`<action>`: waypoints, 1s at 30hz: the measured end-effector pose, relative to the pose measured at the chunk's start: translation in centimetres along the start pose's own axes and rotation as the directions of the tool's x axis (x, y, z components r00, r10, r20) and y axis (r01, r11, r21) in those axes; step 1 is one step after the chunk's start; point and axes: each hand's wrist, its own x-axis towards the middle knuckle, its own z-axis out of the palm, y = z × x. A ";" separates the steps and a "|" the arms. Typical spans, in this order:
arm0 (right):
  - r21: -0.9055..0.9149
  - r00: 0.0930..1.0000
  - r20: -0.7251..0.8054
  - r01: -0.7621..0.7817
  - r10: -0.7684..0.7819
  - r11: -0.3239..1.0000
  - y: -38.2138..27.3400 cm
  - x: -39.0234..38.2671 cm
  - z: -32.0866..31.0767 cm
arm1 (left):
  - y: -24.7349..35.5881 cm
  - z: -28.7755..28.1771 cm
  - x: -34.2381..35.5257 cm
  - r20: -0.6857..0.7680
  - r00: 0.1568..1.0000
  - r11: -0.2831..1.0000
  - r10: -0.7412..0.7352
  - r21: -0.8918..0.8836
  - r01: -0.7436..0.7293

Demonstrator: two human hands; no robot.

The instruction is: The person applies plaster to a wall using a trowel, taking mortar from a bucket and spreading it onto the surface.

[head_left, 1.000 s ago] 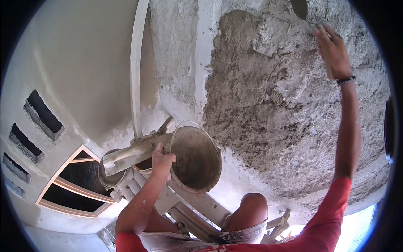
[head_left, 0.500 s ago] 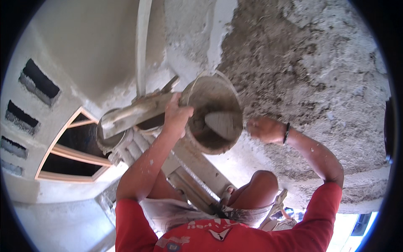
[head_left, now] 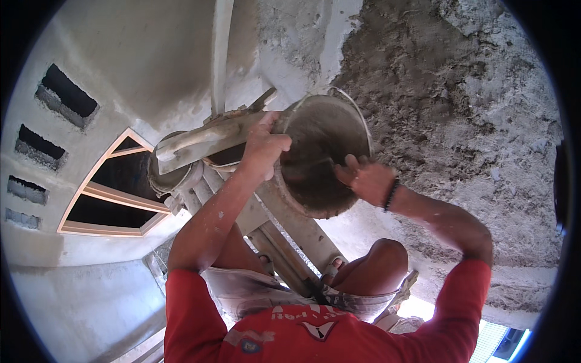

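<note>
My left hand (head_left: 264, 148) is closed around the end of a long, mortar-smeared plastering float (head_left: 209, 142), beside the rim of a tilted bucket (head_left: 292, 192). Wet grey mortar (head_left: 311, 172) lies inside that bucket. Over the bucket's right rim, my right hand (head_left: 370, 179) has its fingers curled and reaching inward. It appears to grip a trowel, whose pale blade showed in the bucket earlier; the blade is now hard to make out against the dark mortar.
A second bucket (head_left: 171, 175) stands left, under the float. Planks (head_left: 302, 236) run below me between my bent legs. A rough, partly wet plaster wall (head_left: 448, 133) rises on the right. At left are a wood-framed opening (head_left: 91, 193) and several rectangular wall holes (head_left: 41, 147).
My right hand has moved left from beside the bucket to over its opening. The trowel blade has dropped out of clear sight. My left hand keeps its hold while the whole view shifts slightly.
</note>
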 end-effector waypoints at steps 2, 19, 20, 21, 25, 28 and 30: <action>-0.026 0.997 0.053 -0.053 0.055 0.998 1.3 -0.4 -2.4 | 0.4 1.0 -0.2 0.003 1.000 0.998 -0.031 0.045 0.031; -0.188 0.973 0.050 -0.212 0.225 0.959 2.0 0.4 -3.9 | -0.2 2.5 0.4 -0.015 0.999 0.982 0.048 0.183 -0.045; -0.200 0.967 0.054 -0.236 0.251 0.951 2.0 1.5 -3.2 | -1.0 3.0 0.5 -0.017 0.997 0.983 0.078 0.165 -0.075; -0.217 0.959 0.054 -0.262 0.280 0.940 1.7 2.4 -2.7 | -1.9 3.1 0.9 -0.016 0.993 0.976 0.117 0.189 -0.112; -0.129 0.940 0.024 -0.335 0.340 0.934 -0.8 3.9 0.2 | -2.1 3.3 1.5 -0.060 0.977 0.963 0.205 0.191 -0.190; -0.034 0.949 0.193 -0.247 0.249 0.968 -0.7 2.3 0.8 | -1.6 2.7 1.5 -0.046 0.983 0.967 0.179 0.194 -0.167; 0.003 0.946 0.293 -0.144 0.137 0.990 -0.3 1.2 -0.3 | -1.4 2.5 1.6 -0.011 0.982 0.965 0.190 0.184 -0.185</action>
